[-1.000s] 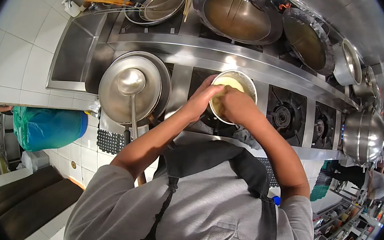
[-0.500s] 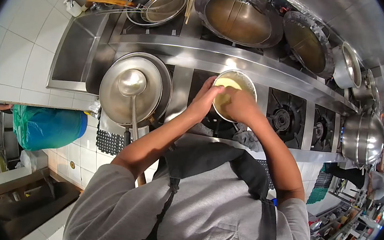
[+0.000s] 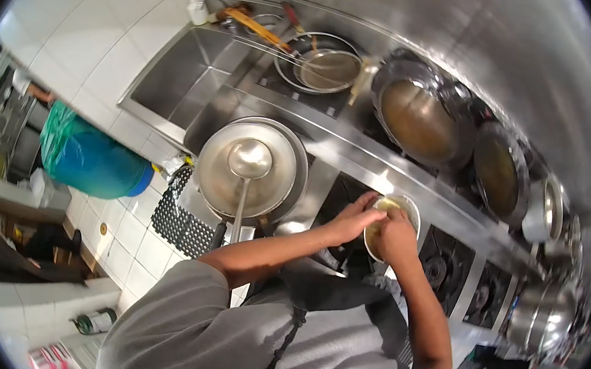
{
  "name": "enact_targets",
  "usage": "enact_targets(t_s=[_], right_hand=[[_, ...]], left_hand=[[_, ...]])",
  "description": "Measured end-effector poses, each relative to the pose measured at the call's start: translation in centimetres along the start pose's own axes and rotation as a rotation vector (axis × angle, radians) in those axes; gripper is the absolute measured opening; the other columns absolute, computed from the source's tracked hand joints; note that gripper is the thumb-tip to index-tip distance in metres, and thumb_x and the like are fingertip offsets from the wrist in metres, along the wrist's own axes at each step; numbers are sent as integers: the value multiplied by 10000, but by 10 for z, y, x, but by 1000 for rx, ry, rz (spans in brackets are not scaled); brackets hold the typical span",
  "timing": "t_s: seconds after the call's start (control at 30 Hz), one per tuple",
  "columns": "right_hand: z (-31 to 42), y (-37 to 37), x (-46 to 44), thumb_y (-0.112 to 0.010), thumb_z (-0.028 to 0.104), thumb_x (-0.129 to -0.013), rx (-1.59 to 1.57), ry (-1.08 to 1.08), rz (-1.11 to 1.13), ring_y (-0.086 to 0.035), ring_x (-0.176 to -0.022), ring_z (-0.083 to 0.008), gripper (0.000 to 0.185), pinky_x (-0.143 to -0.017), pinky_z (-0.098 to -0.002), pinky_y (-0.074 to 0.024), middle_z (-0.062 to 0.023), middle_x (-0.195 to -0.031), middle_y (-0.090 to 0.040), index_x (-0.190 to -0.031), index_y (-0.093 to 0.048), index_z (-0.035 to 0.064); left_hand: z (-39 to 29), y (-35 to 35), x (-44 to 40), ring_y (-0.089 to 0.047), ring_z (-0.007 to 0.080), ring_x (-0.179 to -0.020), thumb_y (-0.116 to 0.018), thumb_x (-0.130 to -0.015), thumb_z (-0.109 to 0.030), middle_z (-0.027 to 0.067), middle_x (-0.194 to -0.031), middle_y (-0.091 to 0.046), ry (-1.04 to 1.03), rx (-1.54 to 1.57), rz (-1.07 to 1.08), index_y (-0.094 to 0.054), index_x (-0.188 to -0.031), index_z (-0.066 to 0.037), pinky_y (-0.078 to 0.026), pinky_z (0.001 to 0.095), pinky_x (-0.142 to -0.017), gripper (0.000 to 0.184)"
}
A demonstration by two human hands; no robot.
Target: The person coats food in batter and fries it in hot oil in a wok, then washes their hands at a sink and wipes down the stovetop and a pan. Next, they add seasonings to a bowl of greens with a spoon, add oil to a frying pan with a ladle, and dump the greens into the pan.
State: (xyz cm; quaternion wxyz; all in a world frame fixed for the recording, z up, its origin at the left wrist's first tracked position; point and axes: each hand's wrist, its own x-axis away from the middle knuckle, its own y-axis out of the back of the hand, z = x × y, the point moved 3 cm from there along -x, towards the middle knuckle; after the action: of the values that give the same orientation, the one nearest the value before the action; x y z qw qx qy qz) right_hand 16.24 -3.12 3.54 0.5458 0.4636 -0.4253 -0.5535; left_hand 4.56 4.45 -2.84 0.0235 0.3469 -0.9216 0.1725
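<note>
A round, white-rimmed container (image 3: 413,213) with pale yellow contents is over the front stove, in front of my body. My left hand (image 3: 355,218) grips its left side, the thumb lying toward the rim. Dipping into the container, my right hand (image 3: 398,240) has its fingers curled downward; whatever they hold is hidden by the hand. Left of both hands, a ladle (image 3: 250,159) lies across a wide metal pan (image 3: 213,176), its handle pointing toward me.
On the back ledge stand a strainer on a pan (image 3: 327,71), two large woks (image 3: 421,118) and a pot (image 3: 543,210). Burners (image 3: 438,268) and a big steel pot (image 3: 541,318) are to the right. A sink (image 3: 177,75) and blue bin (image 3: 96,160) are left.
My view has turned and shifted left, so the stove appears tilted and the hands lie farther right. Both hands stay at the container; the right has sunk over its near side.
</note>
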Motion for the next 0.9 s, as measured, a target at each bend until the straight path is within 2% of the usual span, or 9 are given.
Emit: enact_targets(t_s=[0.13,0.23,0.3,0.4,0.6,0.7,0.8,0.83,0.9], right_hand=[[8,23,3,-706,105,-709,-15,-2,-61,-597,-1037,-394,343,-920,-458,-510,-196,-1030,-636,-1029,-692,-17],[16,36,1,-713,107,-697,48,-9,-125,-577,-1026,-401,339,-922,-468,-492,-195,-1008,-621,-1014,-687,-13],[19,40,0,-708,102,-694,84,-23,-211,-559,-1029,-390,322,-924,-465,-473,-173,-986,-608,-997,-682,-2],[22,46,-2,-693,88,-709,78,-109,-112,-577,-1034,-409,304,-936,-482,-478,-191,-1009,-630,-996,-677,-11],[1,18,-1,-655,47,-751,-255,-169,10,-610,-1061,-420,300,-957,-479,-497,-228,-1059,-663,-1048,-685,13],[9,22,-3,-640,36,-754,-238,-159,-38,-623,-1061,-428,357,-903,-488,-523,-234,-1107,-662,-1107,-689,13],[9,20,-5,-667,39,-747,-133,19,-196,-646,-999,-425,261,-870,-493,-532,-219,-1089,-666,-1002,-702,-7],[3,14,-7,-665,71,-772,-74,75,-259,-673,-896,-426,198,-788,-501,-552,-225,-1014,-687,-952,-705,-4],[-5,-4,-6,-656,95,-795,-51,-108,0,-682,-844,-417,161,-754,-494,-560,-222,-945,-698,-924,-706,11]], left_hand=[[8,3,-13,-423,260,-1385,-619,-946,-313,193,-1478,-454,7,4,13,-290,-1517,67,-332,344,-1143,760],[-7,4,-11,-447,258,-1368,-625,-936,-295,202,-1453,-485,58,-164,-12,-304,-1503,88,-343,343,-1135,756],[2,3,-16,-456,256,-1360,-627,-931,-298,206,-1447,-494,31,-67,-31,-308,-1500,92,-348,342,-1132,760],[14,7,-20,-468,253,-1349,-626,-927,-303,207,-1444,-501,11,-54,-55,-306,-1501,94,-356,341,-1125,767],[9,7,-15,-492,248,-1323,-632,-918,-322,209,-1430,-517,18,-97,-66,-300,-1509,90,-376,338,-1108,793],[-4,5,-11,-507,250,-1310,-636,-914,-331,214,-1413,-533,70,-124,-54,-317,-1509,75,-392,341,-1094,789],[-7,3,-8,-521,259,-1296,-634,-908,-356,213,-1399,-548,88,-161,-37,-335,-1509,59,-405,350,-1081,789],[-6,2,-9,-525,262,-1291,-632,-906,-367,212,-1396,-552,82,-174,-30,-341,-1510,54,-409,354,-1076,791],[-8,-1,-8,-518,272,-1299,-631,-899,-392,213,-1406,-541,113,-208,-40,-340,-1510,57,-396,359,-1088,812]])
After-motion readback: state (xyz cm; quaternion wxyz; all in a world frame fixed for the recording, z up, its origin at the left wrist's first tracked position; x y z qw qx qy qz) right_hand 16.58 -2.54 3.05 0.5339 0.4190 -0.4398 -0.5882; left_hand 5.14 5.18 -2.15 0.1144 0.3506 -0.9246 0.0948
